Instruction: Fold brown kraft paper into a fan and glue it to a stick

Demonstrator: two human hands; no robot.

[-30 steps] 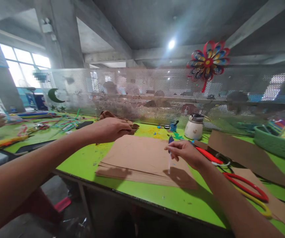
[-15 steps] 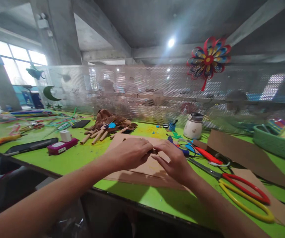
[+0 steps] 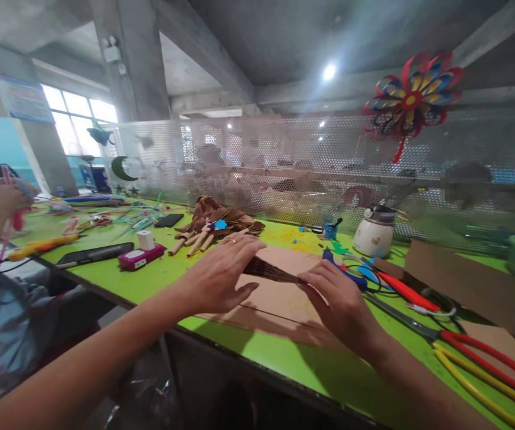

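A strip of dark brown pleated paper (image 3: pixel 272 271) stretches between my two hands, raised over a sheet of tan cardboard (image 3: pixel 279 307). My left hand (image 3: pixel 219 275) holds its left end loosely, with the fingers curved over the top and the thumb apart below. My right hand (image 3: pixel 340 298) pinches the narrow right end between thumb and fingers. The pleats lie close together at the right and spread slightly toward the left. My left fingers hide part of the paper's left end.
Large scissors (image 3: pixel 423 328) and a blue-handled tool (image 3: pixel 345 269) lie right of my hands. Brown paper flowers (image 3: pixel 217 221) lie behind. A purple power strip (image 3: pixel 141 257) is at left, a white jug (image 3: pixel 374 232) at back right. Another person's hand (image 3: pixel 4 197) works at far left.
My hands have moved apart, and the pleated paper shows between them where they were close together. The view has swung left, bringing another person's hands into sight.
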